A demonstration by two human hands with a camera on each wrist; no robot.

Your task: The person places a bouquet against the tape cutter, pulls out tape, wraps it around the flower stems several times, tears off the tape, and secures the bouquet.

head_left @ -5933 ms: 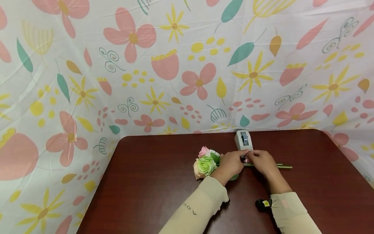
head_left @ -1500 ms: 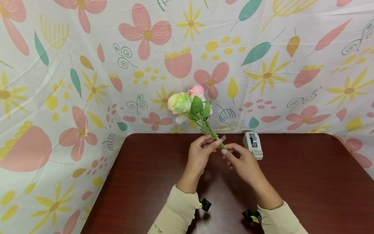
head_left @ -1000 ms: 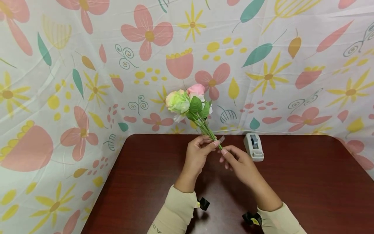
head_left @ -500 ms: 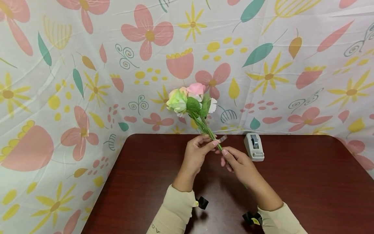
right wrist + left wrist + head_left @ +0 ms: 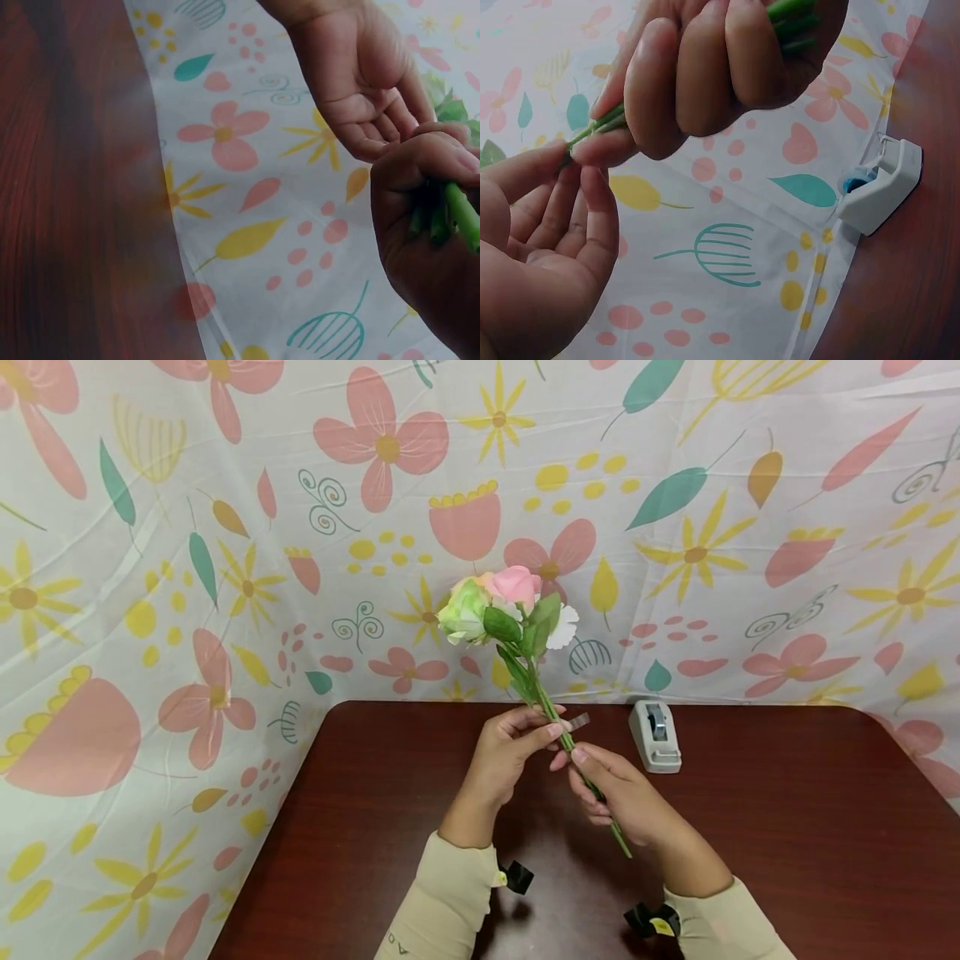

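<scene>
A bunch of flowers is held up above the table, heads tilted to the upper left: a pink rose (image 5: 516,585), a green rose (image 5: 462,612) and a white bloom (image 5: 564,627) among leaves. My left hand (image 5: 501,753) pinches the green stems (image 5: 553,712) between thumb and fingers. From that grip juts a short strip of clear tape (image 5: 580,721). Just below, my right hand (image 5: 621,789) curls round the stems, whose ends poke out beneath it. In the right wrist view several cut stem ends (image 5: 463,214) come out of the right fist (image 5: 420,240).
A white tape dispenser (image 5: 655,739) stands to the right of the hands, near the back edge of the dark red-brown table (image 5: 780,810). Behind the table hangs a flower-printed cloth (image 5: 675,468). Small black devices (image 5: 517,877) are worn at both wrists.
Earlier the flowers lay on the table by the dispenser; now both hands hold them up. Over the last second the blooms turn and shift slightly right, and stem ends appear below the right hand.
</scene>
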